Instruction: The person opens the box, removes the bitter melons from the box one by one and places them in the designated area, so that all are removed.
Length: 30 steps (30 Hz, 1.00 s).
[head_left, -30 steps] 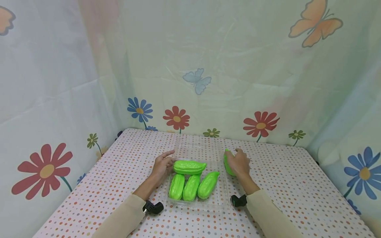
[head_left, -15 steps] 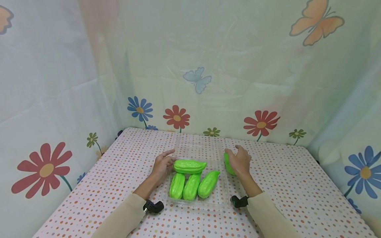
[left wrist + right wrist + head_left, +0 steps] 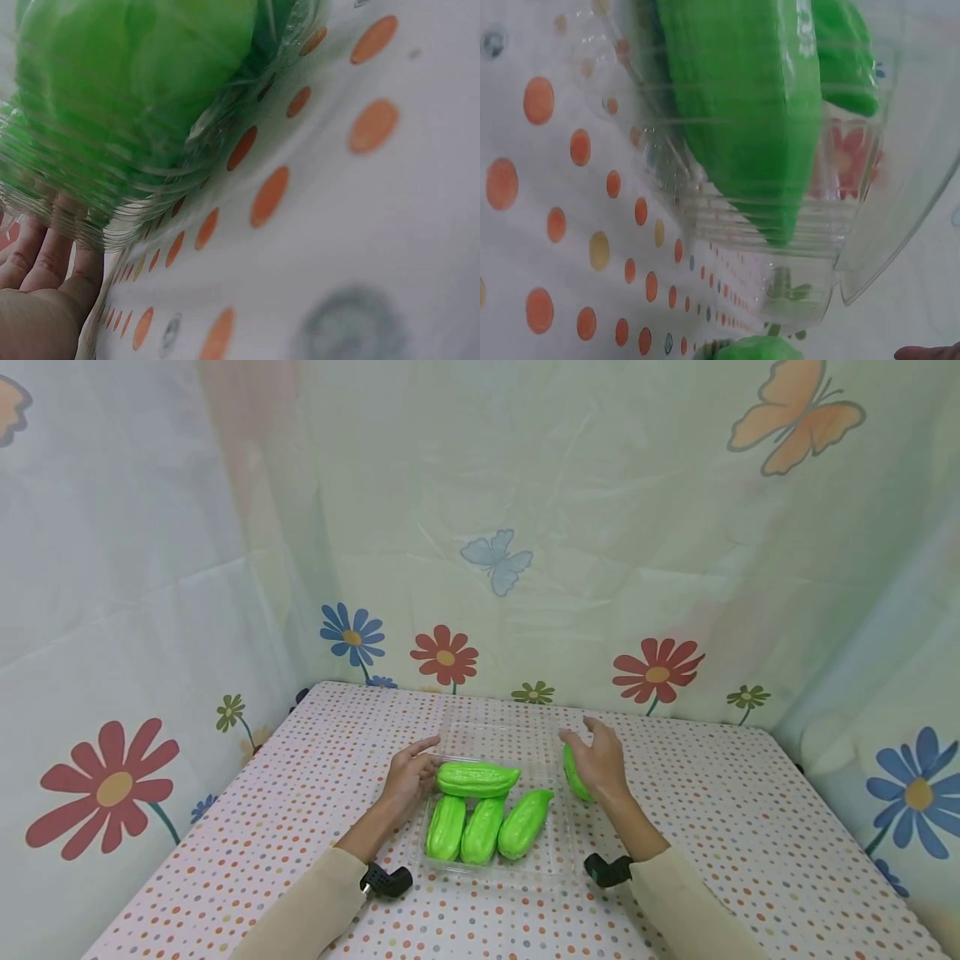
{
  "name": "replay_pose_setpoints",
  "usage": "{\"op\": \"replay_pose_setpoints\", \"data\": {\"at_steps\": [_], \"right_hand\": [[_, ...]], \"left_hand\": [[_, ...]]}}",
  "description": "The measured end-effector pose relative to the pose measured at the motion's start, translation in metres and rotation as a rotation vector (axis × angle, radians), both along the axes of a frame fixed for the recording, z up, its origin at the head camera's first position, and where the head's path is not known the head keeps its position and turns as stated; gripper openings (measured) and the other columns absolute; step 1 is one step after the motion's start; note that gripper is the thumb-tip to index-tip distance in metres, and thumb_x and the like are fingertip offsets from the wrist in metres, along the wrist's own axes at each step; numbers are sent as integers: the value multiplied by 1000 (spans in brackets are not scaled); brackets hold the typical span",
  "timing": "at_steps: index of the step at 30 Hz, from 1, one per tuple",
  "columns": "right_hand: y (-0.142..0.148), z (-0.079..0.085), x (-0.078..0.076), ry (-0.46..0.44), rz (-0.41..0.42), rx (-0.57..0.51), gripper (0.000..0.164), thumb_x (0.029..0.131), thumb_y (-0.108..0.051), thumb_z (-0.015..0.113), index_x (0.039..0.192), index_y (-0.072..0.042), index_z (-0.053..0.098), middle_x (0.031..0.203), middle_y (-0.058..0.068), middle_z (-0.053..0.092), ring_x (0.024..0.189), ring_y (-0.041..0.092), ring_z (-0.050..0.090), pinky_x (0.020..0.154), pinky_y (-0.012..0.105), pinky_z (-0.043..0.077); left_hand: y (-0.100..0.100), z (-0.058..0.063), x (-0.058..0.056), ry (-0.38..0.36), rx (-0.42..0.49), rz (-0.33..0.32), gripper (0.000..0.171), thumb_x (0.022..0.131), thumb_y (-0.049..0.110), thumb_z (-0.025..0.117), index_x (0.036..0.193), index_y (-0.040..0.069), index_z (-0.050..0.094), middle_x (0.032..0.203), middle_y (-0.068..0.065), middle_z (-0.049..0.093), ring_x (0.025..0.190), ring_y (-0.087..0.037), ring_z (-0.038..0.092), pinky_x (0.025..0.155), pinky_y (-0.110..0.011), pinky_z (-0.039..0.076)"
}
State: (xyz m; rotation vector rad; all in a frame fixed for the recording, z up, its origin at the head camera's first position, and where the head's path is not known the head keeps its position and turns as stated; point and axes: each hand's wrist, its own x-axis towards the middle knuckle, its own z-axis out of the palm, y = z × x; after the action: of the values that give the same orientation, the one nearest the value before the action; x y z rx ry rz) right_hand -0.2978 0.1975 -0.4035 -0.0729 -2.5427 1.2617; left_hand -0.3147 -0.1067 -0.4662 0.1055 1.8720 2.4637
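Note:
A clear plastic clamshell box lies with its lid tipped back. Inside are several glossy green, ridged, gourd-like pieces; one piece lies crosswise at the back, with others, such as the piece, in front. My left hand rests at the box's left side, and its fingers touch the ribbed wall. Outside the right wall lies another green piece, partly hidden by my right hand. Its thumb and fingers are spread over that piece. In the right wrist view, a fingertip shows apart from the green piece.
The clear lid lies behind the box base, hard to see against the dotted tablecloth. Flower-printed curtains close off the back and both sides. Black cameras are strapped at both wrists.
My right hand has spread its fingers and risen from the green piece on the right, shifting slightly forward. The left hand and the pieces in the box have stayed put.

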Motion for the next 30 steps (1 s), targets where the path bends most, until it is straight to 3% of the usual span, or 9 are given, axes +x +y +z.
{"op": "replay_pose_setpoints", "data": {"at_steps": [13, 19, 23, 30], "right_hand": [[-18, 11, 23, 3, 171, -58, 69, 101, -35, 58, 152, 5, 37, 154, 25, 41, 142, 42, 38, 115, 56, 37], [-28, 16, 31, -28, 255, -41, 73, 99, -37, 64, 153, 3, 36, 154, 24, 41, 142, 41, 39, 114, 53, 40], [-31, 17, 36, -35, 290, -15, 76, 96, -39, 67, 152, 3, 38, 152, 26, 43, 139, 43, 42, 111, 55, 42], [-33, 17, 41, -36, 326, 14, 73, 95, -38, 68, 151, 0, 42, 148, 25, 47, 133, 44, 49, 106, 54, 47]], "left_hand": [[0, 1, 1, 17, -25, 1, 57, 91, 1, 51, 148, -6, 46, 105, -19, 70, 82, -12, 72, 72, -21, 59], [-1, 1, 1, 14, -28, 1, 57, 91, 1, 50, 148, -5, 46, 110, -23, 69, 87, -14, 72, 76, -23, 59], [0, 0, 2, 10, -27, 3, 57, 91, 1, 49, 148, -5, 46, 107, -19, 70, 88, -15, 72, 76, -24, 59], [2, 1, 3, 37, -83, 68, 56, 90, 2, 49, 145, -5, 50, 121, -29, 63, 99, -19, 69, 78, -23, 58]]}}
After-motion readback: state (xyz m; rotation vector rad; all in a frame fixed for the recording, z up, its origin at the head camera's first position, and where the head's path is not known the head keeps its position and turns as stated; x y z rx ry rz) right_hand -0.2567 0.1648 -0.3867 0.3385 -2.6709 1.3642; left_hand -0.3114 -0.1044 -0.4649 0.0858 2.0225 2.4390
